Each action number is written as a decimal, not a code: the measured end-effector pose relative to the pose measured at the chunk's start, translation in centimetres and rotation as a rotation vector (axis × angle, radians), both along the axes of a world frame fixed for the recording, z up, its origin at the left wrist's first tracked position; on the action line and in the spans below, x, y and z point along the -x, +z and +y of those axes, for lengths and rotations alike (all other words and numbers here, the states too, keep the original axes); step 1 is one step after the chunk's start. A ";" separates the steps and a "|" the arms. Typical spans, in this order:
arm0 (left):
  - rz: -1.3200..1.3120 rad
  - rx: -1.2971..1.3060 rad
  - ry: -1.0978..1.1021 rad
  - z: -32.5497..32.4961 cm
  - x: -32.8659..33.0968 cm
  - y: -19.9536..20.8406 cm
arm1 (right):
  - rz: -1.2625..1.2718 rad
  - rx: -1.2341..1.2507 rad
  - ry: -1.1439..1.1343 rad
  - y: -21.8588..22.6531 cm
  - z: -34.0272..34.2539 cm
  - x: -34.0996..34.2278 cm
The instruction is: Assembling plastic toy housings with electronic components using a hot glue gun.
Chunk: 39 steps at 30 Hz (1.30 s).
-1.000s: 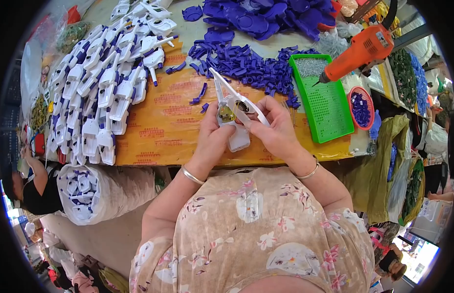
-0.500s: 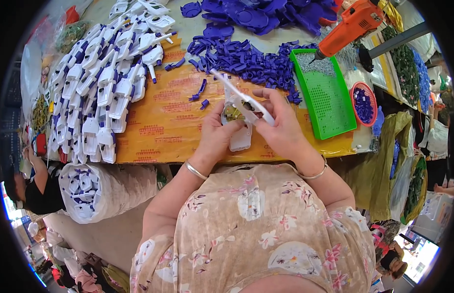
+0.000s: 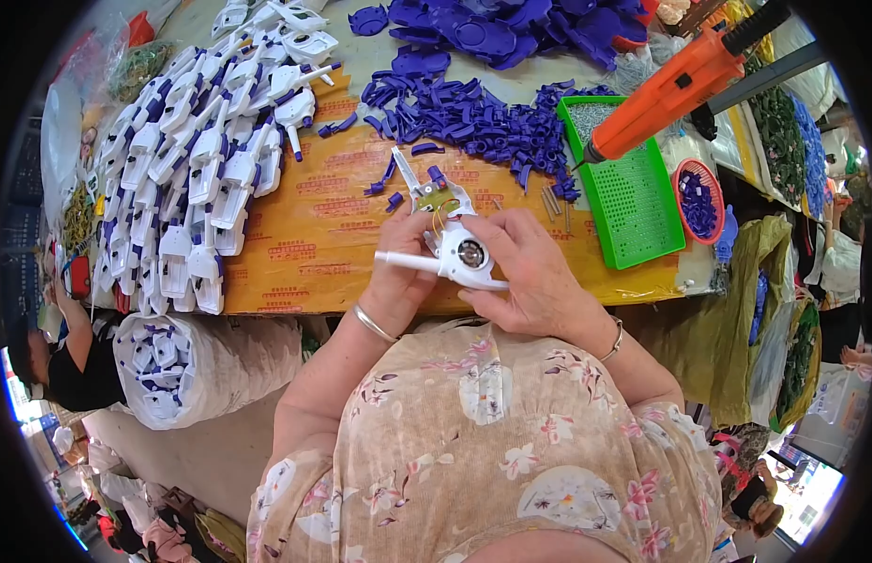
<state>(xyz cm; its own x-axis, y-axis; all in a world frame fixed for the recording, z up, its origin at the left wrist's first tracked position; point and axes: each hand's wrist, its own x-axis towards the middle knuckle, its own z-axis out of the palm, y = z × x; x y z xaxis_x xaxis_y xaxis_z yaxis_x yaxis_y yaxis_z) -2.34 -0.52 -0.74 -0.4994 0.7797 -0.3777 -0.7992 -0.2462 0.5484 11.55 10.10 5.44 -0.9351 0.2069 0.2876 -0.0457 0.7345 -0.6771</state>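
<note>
Low over the table's front edge, my two hands hold a white plastic toy housing spread into two halves. One half (image 3: 473, 258) faces up, showing a round dark part in its middle and a handle stub toward the left. Behind it, the other half (image 3: 405, 174) carries a greenish board with thin wires. My left hand (image 3: 398, 267) is closed round the left side, fingers partly hidden under the housing. With thumb and fingers, my right hand (image 3: 534, 272) grips the right edge of the round-part half. A small purple piece (image 3: 437, 175) shows at the far half.
White-and-purple housings (image 3: 187, 169) are heaped at left, above a sack (image 3: 239, 361) of similar parts. Small purple pieces (image 3: 473, 117) lie behind my hands. An orange electric screwdriver (image 3: 661, 94) hangs over a green tray (image 3: 633, 216); metal rods (image 3: 554, 202) and a red basket (image 3: 698, 192) are nearby.
The tilted white half has been turned over and lowered, so its round dark part now faces up. My right hand has shifted slightly toward me. The hanging screwdriver has swung left and down.
</note>
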 end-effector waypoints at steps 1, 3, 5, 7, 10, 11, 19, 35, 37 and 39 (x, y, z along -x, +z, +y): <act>-0.083 -0.071 -0.032 0.1 0.1 -0.1 | 0.025 -0.104 0.019 0.1 0.0 -0.1; -0.145 -0.070 -0.029 0.0 -0.3 0.6 | 0.018 -0.124 0.022 0.1 0.1 -0.2; -0.212 -0.065 -0.027 0.0 -0.3 1.3 | 0.003 -0.177 0.032 -0.1 0.3 -0.2; -0.224 -0.058 -0.080 0.0 -0.2 1.4 | -0.023 -0.171 0.049 -0.1 0.4 -0.2; 0.006 0.012 -0.118 -0.1 -0.5 1.4 | -0.041 -0.133 0.094 -0.4 0.4 -0.4; 0.034 0.005 -0.118 0.0 -0.5 1.3 | -0.035 -0.102 0.121 -0.5 0.4 -0.4; 0.049 0.006 -0.169 -0.4 -0.2 0.6 | -0.053 0.664 -0.038 -1.6 1.2 -0.9; 0.262 0.053 0.061 0.9 -2.1 1.2 | 0.130 0.330 -0.251 -2.9 -0.8 1.2; 0.228 0.062 0.029 0.8 -2.0 0.8 | 0.183 0.228 -0.232 -3.1 -0.9 1.5; 0.207 0.023 0.033 0.8 -2.1 1.1 | 0.116 0.307 -0.239 -2.8 -1.4 1.4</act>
<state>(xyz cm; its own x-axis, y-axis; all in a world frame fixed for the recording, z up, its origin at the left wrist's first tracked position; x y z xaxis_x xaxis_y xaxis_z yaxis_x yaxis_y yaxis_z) -0.21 0.24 0.38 -0.5934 0.7537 -0.2824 -0.6607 -0.2557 0.7057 10.17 8.74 2.59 -0.8152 0.5070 0.2800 0.0123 0.4985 -0.8668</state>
